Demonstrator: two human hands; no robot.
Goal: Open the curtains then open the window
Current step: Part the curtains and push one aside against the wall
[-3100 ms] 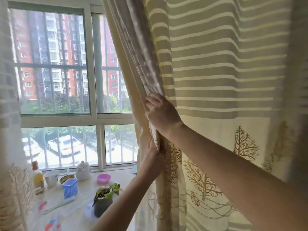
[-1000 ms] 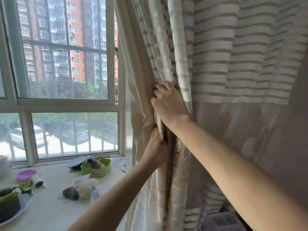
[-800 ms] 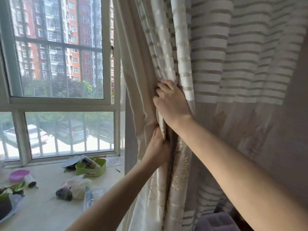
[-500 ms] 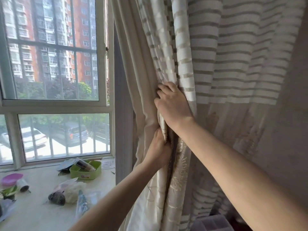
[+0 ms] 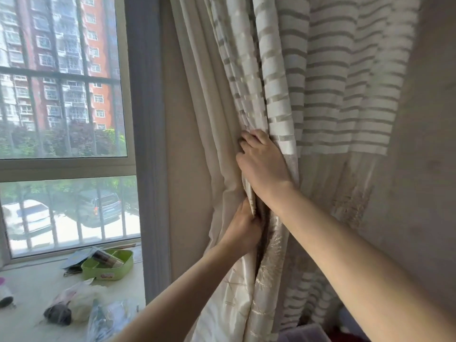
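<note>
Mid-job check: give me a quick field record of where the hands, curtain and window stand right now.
right hand: gripping the bunched striped curtain, upper grip
left hand: gripping the same bunch just below
curtain position: gathered to the right of the wall edge beside the window
window: uncovered, looks closed, bars outside
sill: green tray, plastic bags
remaining: open the window

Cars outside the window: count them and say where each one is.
2. A white car at lower left, a dark car right of it, both through the lower pane. Others may be hidden.
</note>
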